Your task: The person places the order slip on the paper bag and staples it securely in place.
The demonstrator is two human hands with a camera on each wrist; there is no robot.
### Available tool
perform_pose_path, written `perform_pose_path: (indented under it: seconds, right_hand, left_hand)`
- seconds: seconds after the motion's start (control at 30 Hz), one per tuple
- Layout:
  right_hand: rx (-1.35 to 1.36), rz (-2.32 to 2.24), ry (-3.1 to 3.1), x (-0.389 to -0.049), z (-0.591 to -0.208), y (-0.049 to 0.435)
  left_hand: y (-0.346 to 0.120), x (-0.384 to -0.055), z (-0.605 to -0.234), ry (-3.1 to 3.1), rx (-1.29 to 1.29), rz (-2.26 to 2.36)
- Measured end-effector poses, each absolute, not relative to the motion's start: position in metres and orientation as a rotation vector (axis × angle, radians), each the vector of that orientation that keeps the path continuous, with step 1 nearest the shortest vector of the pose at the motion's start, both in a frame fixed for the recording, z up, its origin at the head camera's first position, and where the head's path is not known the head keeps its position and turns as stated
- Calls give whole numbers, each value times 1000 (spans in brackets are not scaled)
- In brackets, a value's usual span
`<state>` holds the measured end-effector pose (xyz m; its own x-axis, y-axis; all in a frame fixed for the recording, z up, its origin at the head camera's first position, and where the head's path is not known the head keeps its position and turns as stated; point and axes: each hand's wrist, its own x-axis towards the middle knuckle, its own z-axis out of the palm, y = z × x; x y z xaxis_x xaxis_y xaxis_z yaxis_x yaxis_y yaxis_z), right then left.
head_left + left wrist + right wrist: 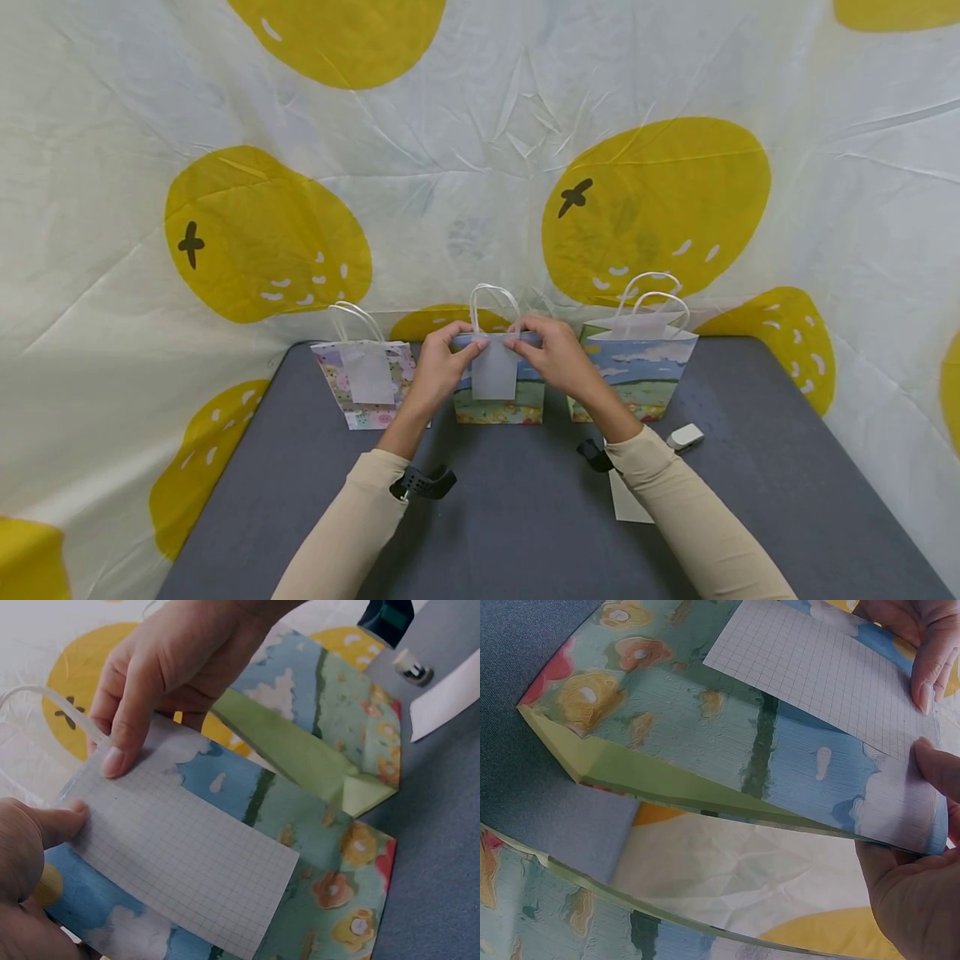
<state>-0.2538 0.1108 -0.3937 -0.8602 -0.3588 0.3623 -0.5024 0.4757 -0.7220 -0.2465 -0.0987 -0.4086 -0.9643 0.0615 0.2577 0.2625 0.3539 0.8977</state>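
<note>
A small paper gift bag [498, 412], printed with blue sky, green field and flowers, stands mid-table with white twisted handles [495, 292]. Against its front face lies a grid-ruled paper slip [187, 847], its top edge at the bag's rim. My left hand [438, 362] pinches the slip's upper left corner and the rim between thumb and fingers. At the upper right corner my right hand [558, 354] does the same, thumb in front and fingers behind. In the right wrist view both thumbs press near the slip's top edge.
To the left stands a pink patterned gift bag [375, 417] with a white slip [371, 379] on its front. A larger landscape-print bag [645, 367] stands at right. Near my right forearm lie a small white-and-dark object [684, 437] and a white paper piece [628, 504]. A fruit-print cloth [465, 192] hangs behind.
</note>
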Motion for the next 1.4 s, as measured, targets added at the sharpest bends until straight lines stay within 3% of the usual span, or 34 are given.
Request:
perform_pose_path:
  seconds: [1.13, 1.4]
  right_hand:
    - [719, 1300, -2555, -251, -393, 110]
    - [695, 1118, -2522, -242, -387, 112]
  left_hand:
    - [-101, -247, -410, -2445, -326, -1692]
    - [-102, -247, -410, -2447, -350, -1692]
